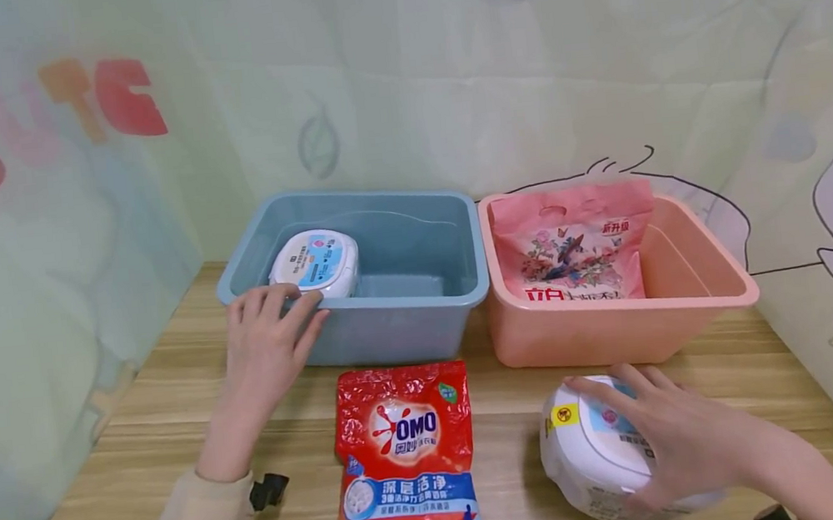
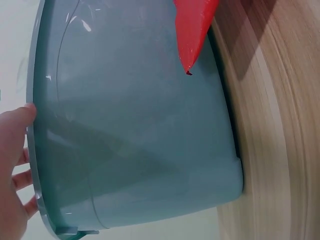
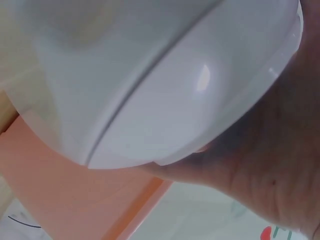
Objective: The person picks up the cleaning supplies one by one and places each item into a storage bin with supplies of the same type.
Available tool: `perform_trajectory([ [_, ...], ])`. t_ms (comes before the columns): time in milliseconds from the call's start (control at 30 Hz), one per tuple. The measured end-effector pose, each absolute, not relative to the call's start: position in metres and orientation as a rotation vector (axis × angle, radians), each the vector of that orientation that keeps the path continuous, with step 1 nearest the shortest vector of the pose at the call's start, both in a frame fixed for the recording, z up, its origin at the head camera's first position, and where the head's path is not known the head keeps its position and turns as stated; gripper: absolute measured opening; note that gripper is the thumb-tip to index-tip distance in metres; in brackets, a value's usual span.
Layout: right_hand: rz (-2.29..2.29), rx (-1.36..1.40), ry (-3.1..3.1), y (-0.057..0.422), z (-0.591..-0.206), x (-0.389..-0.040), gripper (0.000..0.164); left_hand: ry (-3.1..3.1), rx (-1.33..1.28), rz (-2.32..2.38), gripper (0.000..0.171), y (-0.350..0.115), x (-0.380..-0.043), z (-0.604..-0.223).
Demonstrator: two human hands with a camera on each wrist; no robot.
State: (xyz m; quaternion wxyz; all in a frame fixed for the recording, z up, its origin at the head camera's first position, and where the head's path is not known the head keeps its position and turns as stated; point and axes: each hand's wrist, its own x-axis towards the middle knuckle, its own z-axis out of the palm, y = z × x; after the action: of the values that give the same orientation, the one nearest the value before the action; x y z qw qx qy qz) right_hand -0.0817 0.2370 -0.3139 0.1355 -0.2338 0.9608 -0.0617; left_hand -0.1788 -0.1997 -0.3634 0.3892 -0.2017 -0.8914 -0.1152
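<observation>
White tub (image 1: 600,460) sits just to the right of the red bag (image 1: 406,462), which lies flat on the desk (image 1: 509,452), and from where I stand it leans a little under the right hand (image 1: 678,440). That hand's fingers are spread and bent over the lid toward its far side, with the thumb, rather blurred, lower on the near side; such a wide grip seems fitting for a rounded, bulky body without a handle. Whether its base touches the desk I can't tell. Beyond the red bag and to its left, the left hand (image 1: 269,333) pinches the rim of the blue bin (image 1: 393,329), thumb outside and fingers hooked over, probably to steady it. Inside that bin, also beyond the bag on the left, rests a second tub (image 1: 315,265), label up, its broad shape likely making it stable there. Beyond the bag on the right stands the pink bin (image 1: 597,339), where a pink pouch (image 1: 573,241) is propped up, most likely because the walls support it. With no wall about it, the red bag presumably lies flat because soft packaging would slump.
</observation>
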Motion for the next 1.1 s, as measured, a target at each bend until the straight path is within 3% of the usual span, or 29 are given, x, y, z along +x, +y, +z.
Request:
perform_trajectory([
  [1100, 0.011, -0.629, 2.714, 0.213, -0.266, -0.084, 0.105, -2.244, -0.504, -0.322, 0.027, -0.198, -0.179, -0.365],
])
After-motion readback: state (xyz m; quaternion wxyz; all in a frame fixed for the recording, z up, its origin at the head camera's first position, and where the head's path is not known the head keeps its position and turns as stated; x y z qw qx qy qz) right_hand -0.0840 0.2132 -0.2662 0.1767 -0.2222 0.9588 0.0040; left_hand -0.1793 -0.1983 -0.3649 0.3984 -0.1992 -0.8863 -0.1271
